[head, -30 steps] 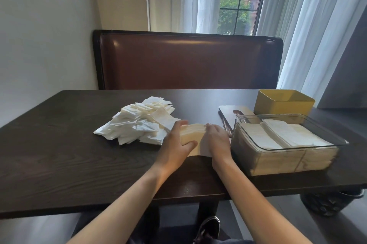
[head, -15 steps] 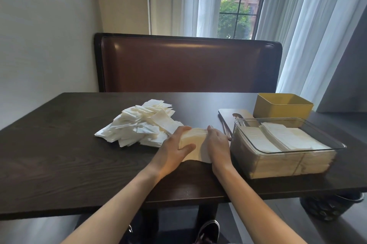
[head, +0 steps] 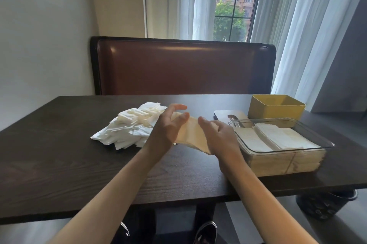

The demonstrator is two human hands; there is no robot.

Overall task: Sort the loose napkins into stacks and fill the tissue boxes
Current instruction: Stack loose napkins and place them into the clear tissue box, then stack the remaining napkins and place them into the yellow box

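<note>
- Dark table (head: 59, 164) across mid-frame, loose napkins (head: 129, 126) left of centre.
- Left hand (head: 166, 128) and right hand (head: 220, 136) hold a napkin stack (head: 193, 134) between them.
- Clear box (head: 282, 144) at right holds napkins.

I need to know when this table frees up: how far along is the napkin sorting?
Partly done. The clear tissue box already holds two full rows of napkins. In hand: a squared stack of napkins held between the left hand and right hand. Left: the loose napkin pile is still large, and the yellow box shows no napkins from here.
</note>
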